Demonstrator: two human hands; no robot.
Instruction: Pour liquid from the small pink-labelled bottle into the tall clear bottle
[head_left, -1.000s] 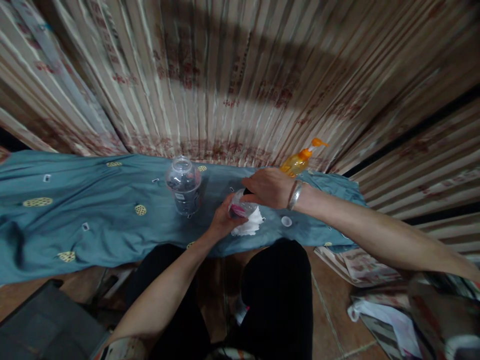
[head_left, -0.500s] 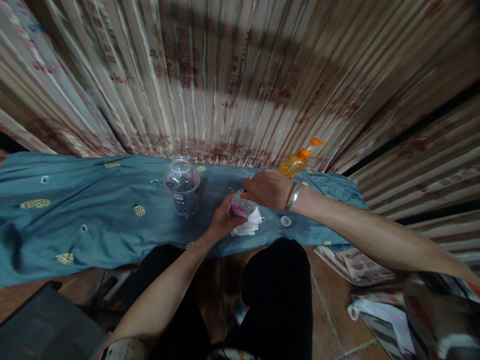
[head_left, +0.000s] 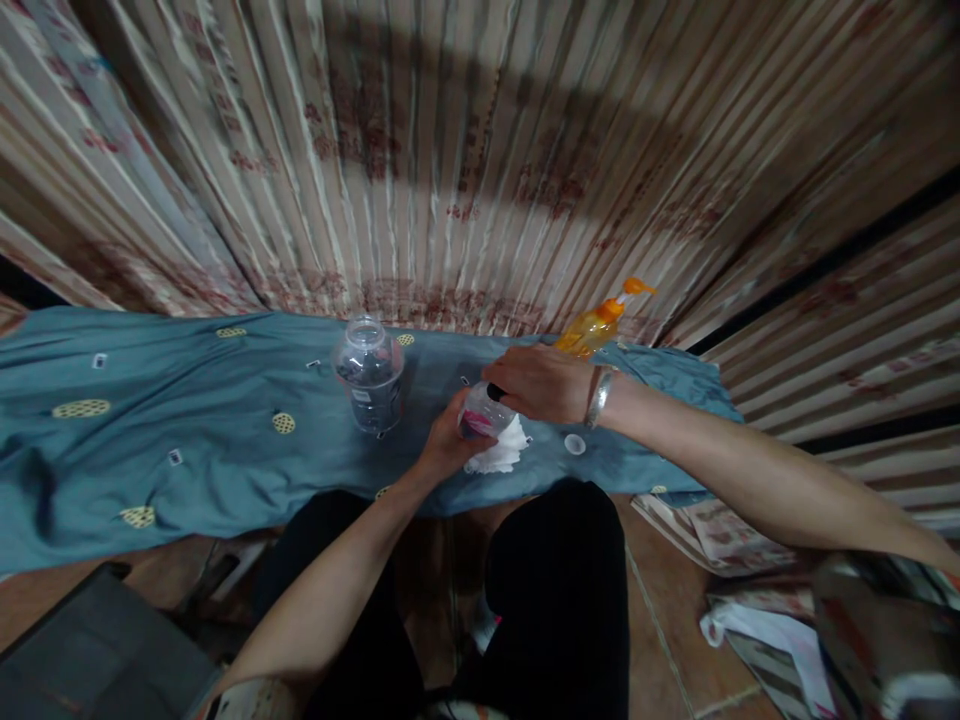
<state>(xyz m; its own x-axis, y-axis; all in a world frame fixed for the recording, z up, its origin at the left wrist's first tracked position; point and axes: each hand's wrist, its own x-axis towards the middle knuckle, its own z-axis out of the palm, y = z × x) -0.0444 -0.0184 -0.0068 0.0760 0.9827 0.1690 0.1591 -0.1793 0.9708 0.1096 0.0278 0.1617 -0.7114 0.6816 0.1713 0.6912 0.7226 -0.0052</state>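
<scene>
A small clear bottle with pink print leans in my left hand, whose fingers wrap round its body. My right hand is closed at the bottle's top, where a black cap shows by the fingertips. Under the bottle lies a crumpled white tissue. To the right of it, a small round whitish lid rests on the teal cloth. Behind my right hand stands a yellow bottle with an orange pump, its base hidden.
A clear plastic jar with a narrow neck stands left of my hands. Pleated curtains hang right behind the cloth-covered surface. My knees are against its front edge. A dark grey box-like object is at lower left.
The bottle has turned slightly in my hands, and the black cap now shows by my right fingertips. The whole view has shifted a little.
</scene>
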